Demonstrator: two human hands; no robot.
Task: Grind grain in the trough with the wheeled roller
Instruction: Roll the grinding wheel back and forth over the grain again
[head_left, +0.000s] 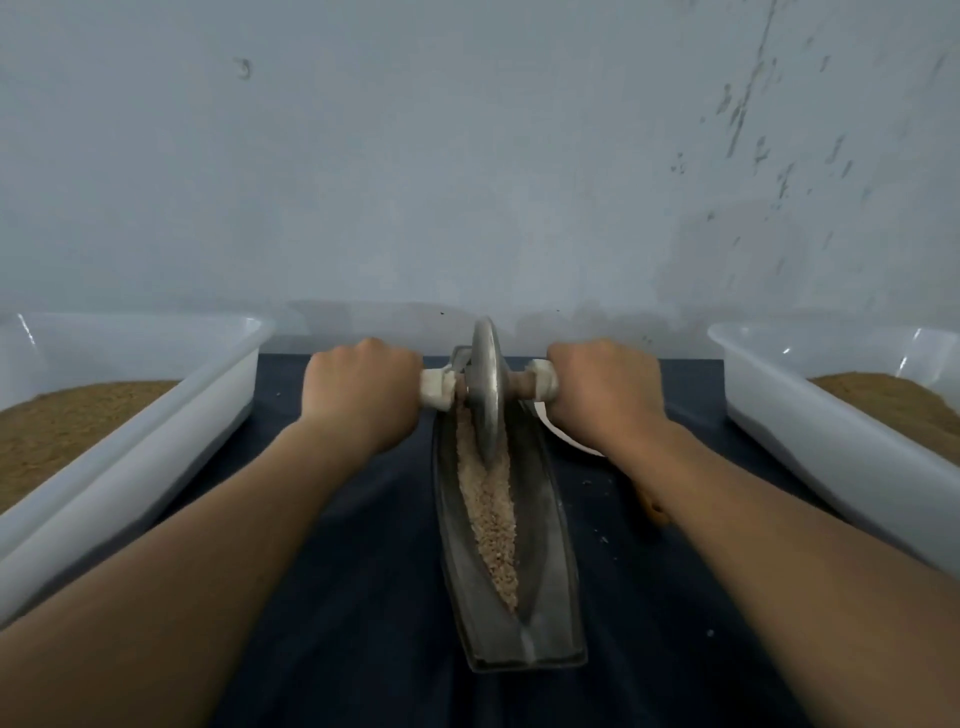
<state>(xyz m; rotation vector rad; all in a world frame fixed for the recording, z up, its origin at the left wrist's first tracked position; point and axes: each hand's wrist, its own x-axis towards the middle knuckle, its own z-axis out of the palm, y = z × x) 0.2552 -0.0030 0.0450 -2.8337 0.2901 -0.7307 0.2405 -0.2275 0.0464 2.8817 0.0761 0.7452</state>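
A long boat-shaped metal trough (553, 582) lies lengthwise on a dark blue cloth, running away from me. A strip of pale crushed grain (491, 512) fills its groove. The metal roller wheel (487, 384) stands upright in the far end of the trough, on an axle with white-wrapped handles. My left hand (361, 392) grips the left handle and my right hand (605, 387) grips the right handle, both arms stretched forward.
A white plastic tub (171, 410) with brown grain stands at the left, another white tub (810, 421) with brown grain at the right. A white dish edge (569, 441) shows under my right wrist. A grey wall rises close behind. Crumbs dot the cloth (363, 597).
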